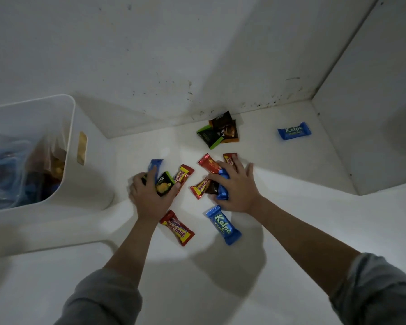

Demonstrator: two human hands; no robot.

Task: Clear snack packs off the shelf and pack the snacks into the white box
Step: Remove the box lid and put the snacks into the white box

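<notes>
Several snack packs lie scattered on the white shelf (279, 174). My left hand (148, 198) closes over a black and yellow pack (165, 184) and a blue pack (155, 164). My right hand (237, 191) presses on a cluster with a blue pack (223, 191) and red packs (208, 164). A red Beng-beng pack (177, 227) and a blue Kalpa pack (223, 225) lie loose near my wrists. Another blue Kalpa pack (294, 130) and dark packs (220, 132) sit near the back wall. The white box (70, 127) stands at left, holding bagged snacks.
The shelf meets a stained white back wall (174, 66) and a white side panel (373, 125) on the right. The white box has a slot handle facing the snacks. Bare shelf surface stretches in front of my forearms.
</notes>
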